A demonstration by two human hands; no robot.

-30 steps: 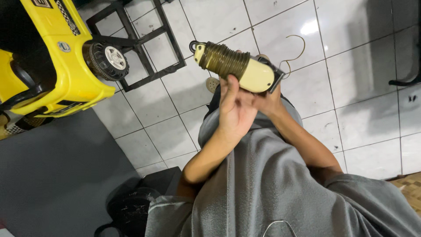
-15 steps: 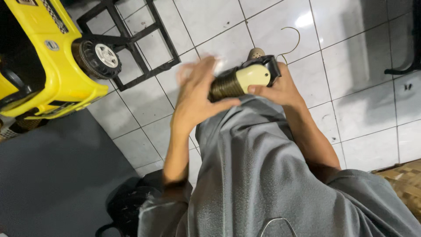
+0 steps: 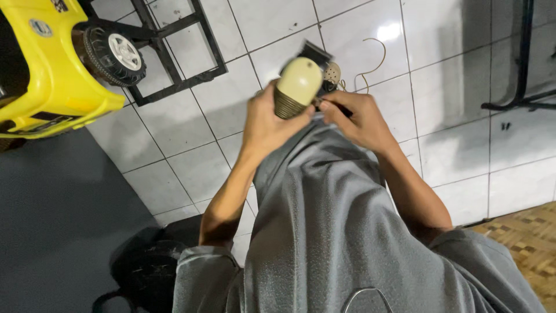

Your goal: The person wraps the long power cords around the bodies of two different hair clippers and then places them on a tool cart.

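Note:
I hold a cream and brass-coloured hair clipper (image 3: 298, 87) upright above my grey-trousered knee (image 3: 324, 197). My left hand (image 3: 263, 124) wraps around its ribbed lower body from the left. Fingers of my right hand (image 3: 356, 119) pinch the clipper's side near the dark blade end (image 3: 315, 55). A sandalled foot (image 3: 332, 73) shows just behind the clipper. Which parts of the clipper my palms cover I cannot see.
White floor tiles (image 3: 452, 75) lie below. A yellow toy car (image 3: 52, 75) with a black wheel sits at the top left on a black metal frame (image 3: 174, 58). A dark mat (image 3: 52, 220), a black bag (image 3: 145, 269), a wire hook (image 3: 373, 64) and black furniture legs (image 3: 521, 69) surround me.
The clipper has swung from lying sideways to standing end-on towards me. My left hand moved from reaching over it to gripping its body; the view shifted slightly.

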